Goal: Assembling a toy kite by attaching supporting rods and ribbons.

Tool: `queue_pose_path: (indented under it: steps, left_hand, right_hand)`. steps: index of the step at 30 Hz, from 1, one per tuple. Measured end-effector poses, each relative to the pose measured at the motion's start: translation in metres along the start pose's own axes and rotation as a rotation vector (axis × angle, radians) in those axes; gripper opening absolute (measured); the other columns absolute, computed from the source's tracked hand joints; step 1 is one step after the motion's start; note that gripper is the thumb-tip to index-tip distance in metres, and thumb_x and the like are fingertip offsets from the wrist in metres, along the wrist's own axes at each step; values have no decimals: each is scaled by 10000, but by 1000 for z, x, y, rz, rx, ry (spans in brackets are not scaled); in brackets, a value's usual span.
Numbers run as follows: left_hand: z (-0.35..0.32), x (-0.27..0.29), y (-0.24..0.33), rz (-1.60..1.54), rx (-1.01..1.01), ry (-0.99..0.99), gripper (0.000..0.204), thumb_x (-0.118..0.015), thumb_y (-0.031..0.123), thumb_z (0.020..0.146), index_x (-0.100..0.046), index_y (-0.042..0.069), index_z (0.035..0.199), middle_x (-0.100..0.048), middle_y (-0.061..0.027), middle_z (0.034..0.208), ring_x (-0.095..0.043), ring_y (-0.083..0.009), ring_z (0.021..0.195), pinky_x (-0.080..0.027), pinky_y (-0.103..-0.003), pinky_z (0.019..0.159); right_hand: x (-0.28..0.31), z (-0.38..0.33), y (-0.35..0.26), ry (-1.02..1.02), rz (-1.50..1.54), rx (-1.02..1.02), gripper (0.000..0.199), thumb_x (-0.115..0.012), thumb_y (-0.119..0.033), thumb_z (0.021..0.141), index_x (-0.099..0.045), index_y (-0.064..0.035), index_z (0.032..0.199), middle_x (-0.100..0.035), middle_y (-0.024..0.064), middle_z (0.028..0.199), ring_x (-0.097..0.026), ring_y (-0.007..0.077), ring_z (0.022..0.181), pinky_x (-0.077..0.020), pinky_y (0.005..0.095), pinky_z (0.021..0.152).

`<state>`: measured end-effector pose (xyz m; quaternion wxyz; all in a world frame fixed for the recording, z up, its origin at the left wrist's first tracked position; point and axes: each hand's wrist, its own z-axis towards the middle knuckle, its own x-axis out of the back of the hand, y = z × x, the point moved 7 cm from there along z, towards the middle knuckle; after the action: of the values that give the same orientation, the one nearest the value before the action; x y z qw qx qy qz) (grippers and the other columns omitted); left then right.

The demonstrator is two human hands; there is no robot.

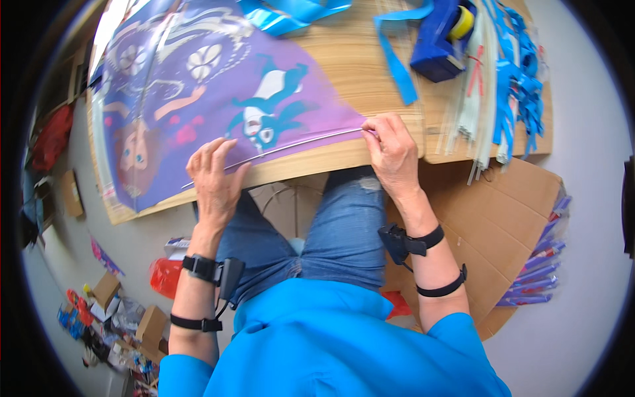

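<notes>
A purple kite with printed cartoon figures lies flat on the wooden table, its point toward the right. Along its near edge runs a thin pale rod. My right hand pinches the rod's right end at the kite's tip. Toward the left end of that edge, my left hand rests over the rod and fabric, fingers spread and thumb apart. Part of the rod is hidden under the left hand.
On the wooden table, a blue tape dispenser stands at the back right, near blue ribbon. Bundled clear rods and tied blue strips lie further right. A cardboard sheet is beside my right leg.
</notes>
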<state>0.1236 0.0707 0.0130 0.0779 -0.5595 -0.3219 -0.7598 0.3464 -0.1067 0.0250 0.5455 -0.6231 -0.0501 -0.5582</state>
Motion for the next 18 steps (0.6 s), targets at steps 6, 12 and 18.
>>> queue_pose_path:
  steps: [6,12,18]
  left_hand:
    - [-6,-8,3,-66,2,44,618,-773,242,740,-482,121,1272,-537,-68,1242,-458,-252,1197,-248,-407,1037]
    - [-6,-12,1,-64,19,21,577,-772,262,727,-512,131,1225,-533,-37,1235,-449,-238,1197,-237,-418,1028]
    - [-6,-11,-1,-74,14,-4,478,-772,242,708,-572,135,1129,-538,-20,1200,-440,-239,1192,-242,-422,1016]
  right_hand:
    - [-42,6,-57,-124,-65,263,181,-729,-72,708,-619,-91,850,-567,30,900,-559,217,887,-451,355,737]
    - [-84,5,-86,-200,-1,393,204,-742,-96,687,-620,-88,851,-568,30,910,-541,217,932,-398,361,835]
    - [-101,8,-91,-240,-63,409,146,-719,-123,712,-613,-89,807,-553,27,847,-529,202,878,-394,355,817]
